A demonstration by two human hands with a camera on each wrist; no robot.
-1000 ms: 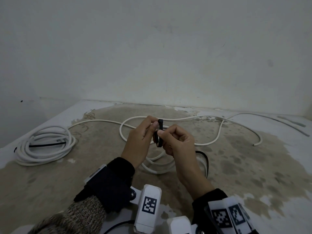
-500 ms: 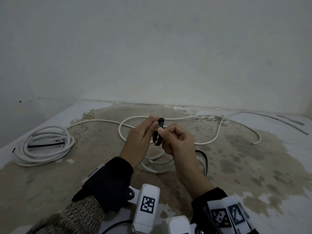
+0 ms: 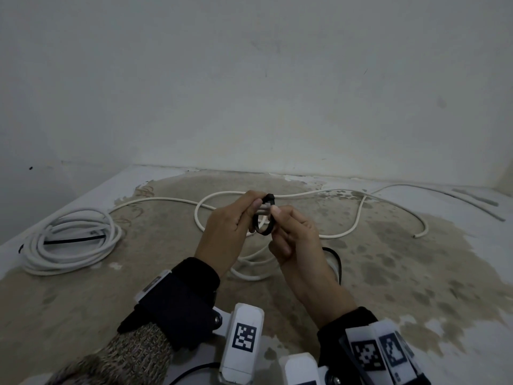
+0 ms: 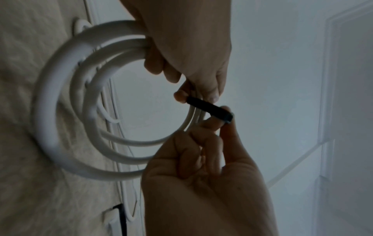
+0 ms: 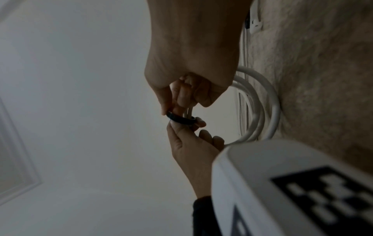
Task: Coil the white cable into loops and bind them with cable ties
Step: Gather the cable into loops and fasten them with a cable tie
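Note:
I hold a small coil of white cable (image 3: 251,275) up in front of me; its loops (image 4: 46,111) hang below my hands. A black cable tie (image 3: 262,232) rings the bunched strands as an open loop. My left hand (image 3: 256,207) grips the coil with curled fingers, and its thumb and forefinger pinch one end of the tie (image 4: 210,110). My right hand (image 3: 276,211) pinches the other end. In the right wrist view the tie (image 5: 179,119) sits between the right hand (image 5: 171,111) above and the left hand (image 5: 195,126) below, the coil (image 5: 270,99) behind them.
The cable's loose length (image 3: 358,215) snakes across the stained floor (image 3: 416,273) toward the far right. A larger white coil (image 3: 69,240) crossed by a black tie lies at the left. Another black tie (image 3: 336,259) lies on the floor by my right wrist. A bare wall stands close behind.
The tie showed as a narrow upright strap between my fingertips; now it is turned and shows as a round loop around the strands. Both hands stay in nearly the same place.

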